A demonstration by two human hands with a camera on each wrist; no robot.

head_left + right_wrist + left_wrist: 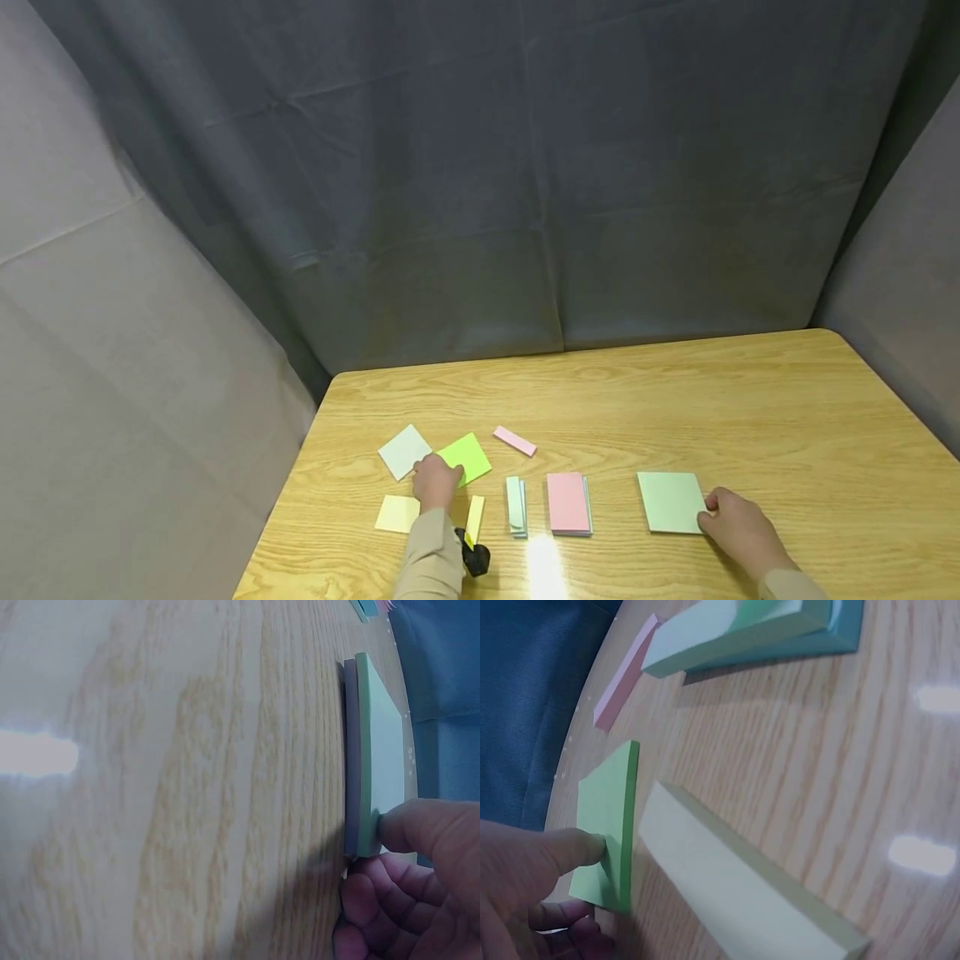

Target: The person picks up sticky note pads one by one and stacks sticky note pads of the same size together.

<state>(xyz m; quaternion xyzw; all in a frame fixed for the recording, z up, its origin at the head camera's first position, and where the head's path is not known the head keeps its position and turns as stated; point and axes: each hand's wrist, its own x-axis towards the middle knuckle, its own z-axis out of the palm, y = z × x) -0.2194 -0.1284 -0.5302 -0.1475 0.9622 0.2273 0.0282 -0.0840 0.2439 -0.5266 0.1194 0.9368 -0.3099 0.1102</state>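
My left hand (437, 481) pinches a bright green sticky note pad (468, 457) at its near-left corner. In the left wrist view the thumb lies on top of that pad, with the other fingers at its edge. Over on the right, my right hand (738, 527) holds a corner of a pale green sticky note pad (670, 502). A purple pad (350, 757) lies directly beneath it in the right wrist view. There the thumb presses the top, while curled fingers sit at the stack's edge and partly below it.
Around the left hand lie a whitish square pad (405, 451), a pale yellow pad (396, 513), a narrow yellow pad (475, 518) and a narrow pink pad (515, 441). Narrow stacked pads (514, 504) and a pink-topped stack (567, 502) occupy the middle. A grey curtain (450, 208) hangs behind the table.
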